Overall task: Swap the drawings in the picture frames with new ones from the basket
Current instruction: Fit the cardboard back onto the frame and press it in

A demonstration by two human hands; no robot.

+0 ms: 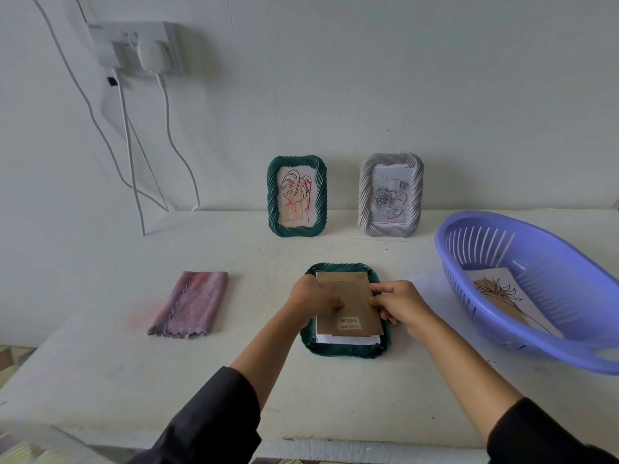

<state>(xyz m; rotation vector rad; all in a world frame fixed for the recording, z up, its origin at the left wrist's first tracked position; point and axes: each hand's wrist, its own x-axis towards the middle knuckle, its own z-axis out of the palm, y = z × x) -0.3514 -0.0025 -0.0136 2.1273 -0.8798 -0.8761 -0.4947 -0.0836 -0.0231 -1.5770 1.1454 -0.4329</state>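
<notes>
On the table (pixel 100 363): three frames (pixel 272 195) (pixel 365 195) (pixel 345 351), one basket (pixel 552 262), one cloth (pixel 191 304).

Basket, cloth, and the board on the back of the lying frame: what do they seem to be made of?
Basket: moulded plastic, it seems; even purple colour, slight sheen, regular slots.
Cloth: soft fabric, perhaps microfibre; matte, fuzzy, with a wavy stitched edge.
Board: brown cardboard or thin fibreboard, hard to tell which; flat and matte, with a barcode sticker.

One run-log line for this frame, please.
left hand on backing board | right hand pinches its edge | green frame face down | basket holds drawing
</notes>
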